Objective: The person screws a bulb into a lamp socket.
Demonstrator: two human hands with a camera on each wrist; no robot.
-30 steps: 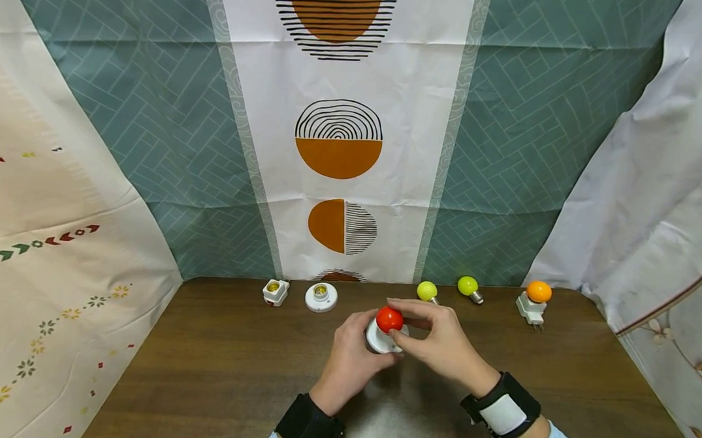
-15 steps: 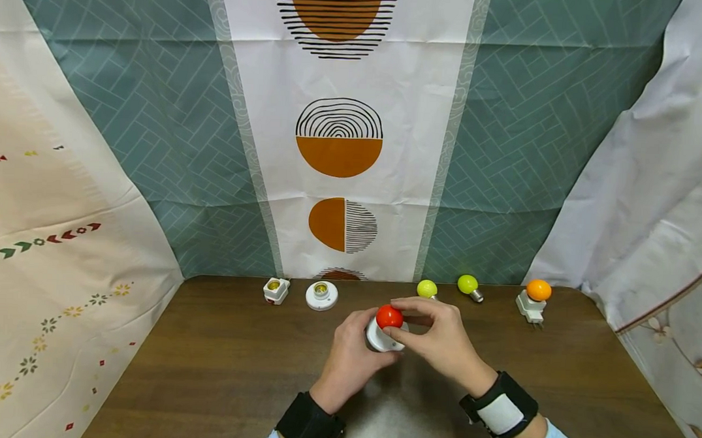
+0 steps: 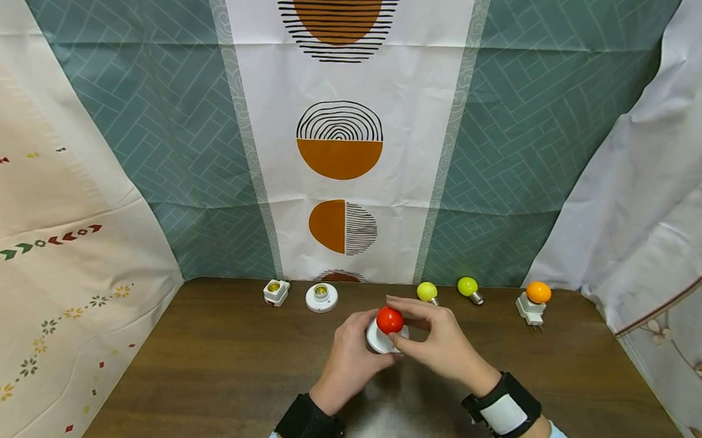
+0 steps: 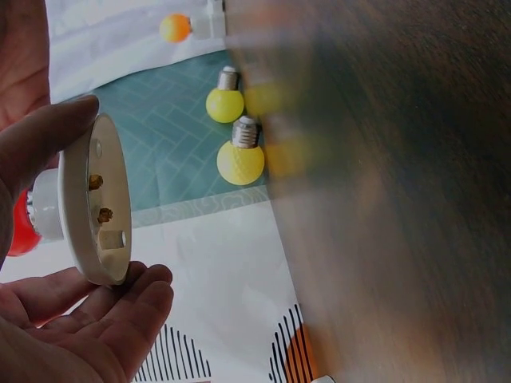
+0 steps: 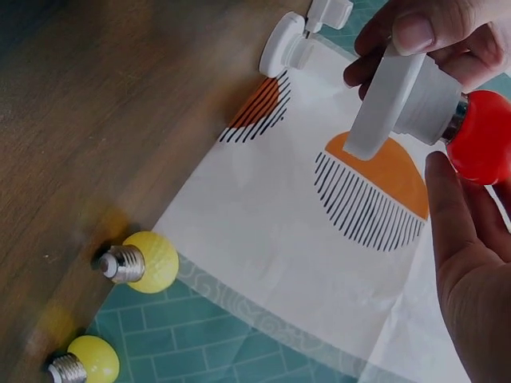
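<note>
My left hand (image 3: 351, 353) grips a white round bulb holder (image 3: 376, 341) by its base, raised over the table. A red bulb (image 3: 390, 320) sits in the holder's socket, and my right hand (image 3: 440, 340) has its thumb and fingers around the bulb. From the left wrist view, the open back of the holder (image 4: 113, 171) shows brass screws, with the left thumb and fingers at its rim. The right wrist view shows a strip of metal base between the red bulb (image 5: 481, 136) and the holder's neck (image 5: 427, 104).
Along the table's (image 3: 221, 370) back edge stand a square white holder (image 3: 276, 292) and a round white holder (image 3: 321, 298). To the right lie two yellow-green bulbs, one bulb (image 3: 427, 291) nearer, the other bulb (image 3: 469, 287) beyond. An orange bulb (image 3: 538, 292) sits in a white plug-in holder (image 3: 530, 310).
My right thumb and fingertips shift slightly around the red bulb, one way and then back. The left hand and the holder stay in place.
</note>
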